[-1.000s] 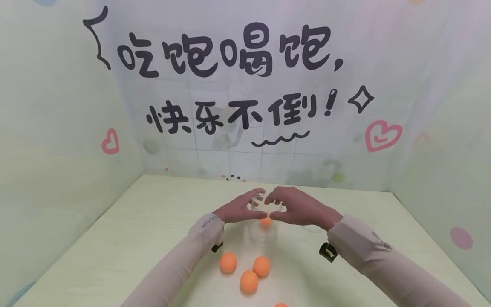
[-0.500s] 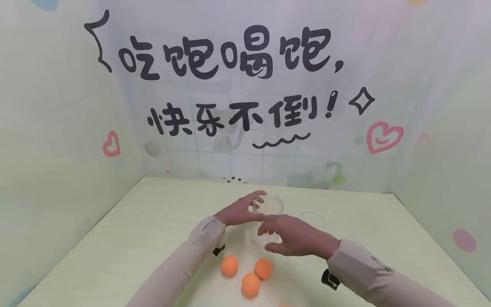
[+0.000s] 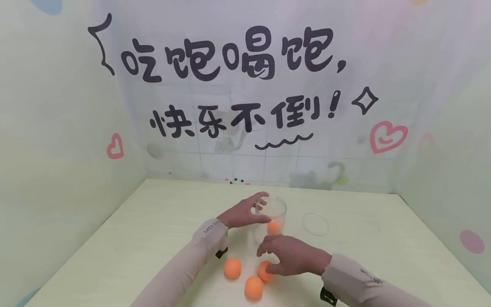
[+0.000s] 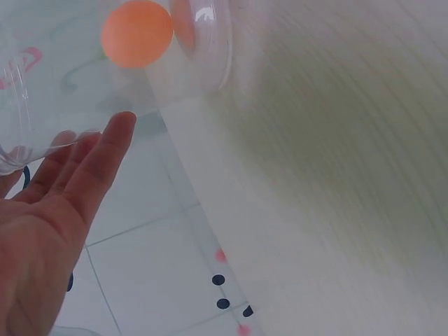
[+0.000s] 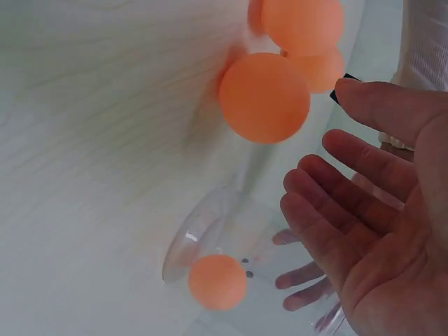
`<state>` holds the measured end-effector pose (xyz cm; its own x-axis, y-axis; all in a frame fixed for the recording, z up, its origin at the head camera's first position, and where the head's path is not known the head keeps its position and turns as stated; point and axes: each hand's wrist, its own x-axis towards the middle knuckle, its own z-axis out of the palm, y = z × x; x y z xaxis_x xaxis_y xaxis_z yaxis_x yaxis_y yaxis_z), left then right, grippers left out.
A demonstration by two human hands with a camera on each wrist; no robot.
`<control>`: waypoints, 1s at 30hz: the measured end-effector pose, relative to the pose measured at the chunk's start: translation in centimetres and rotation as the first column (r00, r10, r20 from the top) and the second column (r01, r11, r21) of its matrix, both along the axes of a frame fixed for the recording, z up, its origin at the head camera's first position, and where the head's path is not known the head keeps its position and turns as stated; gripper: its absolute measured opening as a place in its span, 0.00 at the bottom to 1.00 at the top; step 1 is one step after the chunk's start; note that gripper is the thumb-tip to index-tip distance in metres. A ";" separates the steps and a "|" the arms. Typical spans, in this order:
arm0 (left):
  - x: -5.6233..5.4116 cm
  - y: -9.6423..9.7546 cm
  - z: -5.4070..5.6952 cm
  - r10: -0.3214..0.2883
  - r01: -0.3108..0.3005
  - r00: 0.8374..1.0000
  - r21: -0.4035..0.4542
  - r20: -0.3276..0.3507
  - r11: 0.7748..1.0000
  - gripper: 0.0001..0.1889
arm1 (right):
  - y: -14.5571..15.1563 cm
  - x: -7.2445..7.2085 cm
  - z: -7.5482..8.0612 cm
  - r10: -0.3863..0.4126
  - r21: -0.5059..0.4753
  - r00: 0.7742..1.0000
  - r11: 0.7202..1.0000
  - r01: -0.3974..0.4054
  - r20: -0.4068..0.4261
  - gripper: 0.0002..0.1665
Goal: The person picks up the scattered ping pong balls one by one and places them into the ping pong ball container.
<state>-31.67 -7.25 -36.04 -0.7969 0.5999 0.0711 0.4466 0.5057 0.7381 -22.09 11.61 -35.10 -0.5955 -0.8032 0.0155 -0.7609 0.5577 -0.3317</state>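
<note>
Jar point(image 3: 275, 209) is containing one ball point(image 3: 273, 226); left hand point(image 3: 242, 212) is clasping the jar, grip curved; right hand point(image 3: 293, 256), grip spread, is hovering beside three loose balls point(image 3: 254, 288).

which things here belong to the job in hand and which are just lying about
Belong, it seems:
clear jar, with the left hand round it
orange ball inside the jar
three orange balls on the table, near the right hand

Lying about or background:
clear round piece right of the jar, perhaps a lid; its role is unclear
printed backdrop behind the table
</note>
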 end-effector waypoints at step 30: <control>0.2 -0.1 0.0 0.014 -0.014 1.000 -0.007 0.001 1.000 0.39 | -0.5 0.2 -3.1 0.121 -0.014 0.992 0.993 -0.121 -0.032 0.14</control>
<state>-31.47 -7.32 -35.99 -0.8051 0.5895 0.0658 0.4386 0.5170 0.7351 -21.89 11.13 -38.19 -0.4931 -0.8688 0.0458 -0.8325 0.4559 -0.3146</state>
